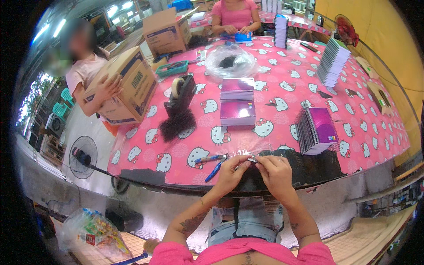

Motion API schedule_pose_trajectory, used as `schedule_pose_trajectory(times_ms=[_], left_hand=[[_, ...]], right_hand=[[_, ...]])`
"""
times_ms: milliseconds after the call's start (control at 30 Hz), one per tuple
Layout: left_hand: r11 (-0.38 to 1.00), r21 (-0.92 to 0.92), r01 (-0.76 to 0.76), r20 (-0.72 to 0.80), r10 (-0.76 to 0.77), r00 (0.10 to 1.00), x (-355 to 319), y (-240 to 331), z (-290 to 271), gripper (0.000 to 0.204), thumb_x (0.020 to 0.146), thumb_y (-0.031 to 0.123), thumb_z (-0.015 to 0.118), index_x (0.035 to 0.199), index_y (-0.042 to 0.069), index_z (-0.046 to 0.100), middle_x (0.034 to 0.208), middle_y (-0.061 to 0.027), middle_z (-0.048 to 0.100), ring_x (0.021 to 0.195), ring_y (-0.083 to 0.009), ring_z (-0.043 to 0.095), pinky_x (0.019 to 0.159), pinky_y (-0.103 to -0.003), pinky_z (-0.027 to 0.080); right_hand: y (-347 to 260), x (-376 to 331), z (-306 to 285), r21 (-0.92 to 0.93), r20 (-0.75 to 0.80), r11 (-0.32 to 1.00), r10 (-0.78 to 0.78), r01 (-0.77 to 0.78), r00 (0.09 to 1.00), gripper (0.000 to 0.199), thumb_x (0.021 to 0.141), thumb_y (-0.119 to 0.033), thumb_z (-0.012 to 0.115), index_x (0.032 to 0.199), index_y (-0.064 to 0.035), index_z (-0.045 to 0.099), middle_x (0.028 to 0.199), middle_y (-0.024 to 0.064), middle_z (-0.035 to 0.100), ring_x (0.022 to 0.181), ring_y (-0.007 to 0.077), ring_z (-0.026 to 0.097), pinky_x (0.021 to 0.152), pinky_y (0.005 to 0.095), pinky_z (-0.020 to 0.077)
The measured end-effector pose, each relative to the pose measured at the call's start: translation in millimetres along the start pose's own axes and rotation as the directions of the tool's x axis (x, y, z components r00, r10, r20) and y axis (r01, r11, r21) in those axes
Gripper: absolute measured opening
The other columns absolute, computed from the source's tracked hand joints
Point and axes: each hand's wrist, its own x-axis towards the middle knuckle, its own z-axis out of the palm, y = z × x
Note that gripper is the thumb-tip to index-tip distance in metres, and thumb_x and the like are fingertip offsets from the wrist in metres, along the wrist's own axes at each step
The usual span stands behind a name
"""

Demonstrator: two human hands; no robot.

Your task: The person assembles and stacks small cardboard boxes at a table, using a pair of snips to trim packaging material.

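Both my hands meet at the table's near edge. Between their fingertips is a small dark strip with pale marks (252, 159), too small to identify. My left hand (232, 169) pinches its left end, and my right hand (274, 171) is closed on the right end. Beside my left hand lie a slim blue tool (214, 171) and some pen-like pieces (208, 158). Two stacks of purple spiral notebooks (237, 110) lie ahead of my hands. To the right, a row of purple spiral notebooks (316, 129) stands on edge.
A tape dispenser (180, 95) stands left of the notebooks, beside a black bristly bundle (177, 124). A clear plastic bag (230, 62) lies farther back. At left, a person holds a cardboard box (125, 86); another works across the table. A fan (83, 157) stands at lower left.
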Motion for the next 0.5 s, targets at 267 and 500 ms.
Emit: schedule_pose_trajectory(times_ms=[267, 500], left_hand=[[0.914, 0.405, 0.033, -0.046, -0.016, 0.999, -7.5, 37.1, -20.2, 0.035, 0.093, 0.017, 0.072, 0.125, 0.004, 0.066, 0.118, -0.0166, 0.067, 0.104, -0.0252, 0.065, 0.087, -0.035, 0.051], [0.268, 0.959, -0.097, 0.052, 0.167, 0.985, -35.7, 18.5, -74.5, 0.048, 0.093, 0.029, 0.066, 0.135, 0.009, 0.057, 0.125, -0.0175, 0.059, 0.120, -0.0413, 0.050, 0.100, -0.051, 0.041]], right_hand=[[-8.4, 0.2, 10.0, -0.017, 0.000, 0.999, 0.040, -0.040, 0.999, 0.021, 0.083, -0.016, 0.073, 0.104, -0.0119, 0.071, 0.091, 0.0035, 0.069, 0.081, 0.0247, 0.067, 0.075, 0.0388, 0.0503], [-10.6, -0.3, 18.8, -0.116, -0.048, 0.993, -0.042, 0.036, 0.998, 0.021, 0.081, -0.014, 0.071, 0.103, -0.0137, 0.072, 0.093, 0.0008, 0.066, 0.092, 0.0210, 0.066, 0.093, 0.0449, 0.0471]])
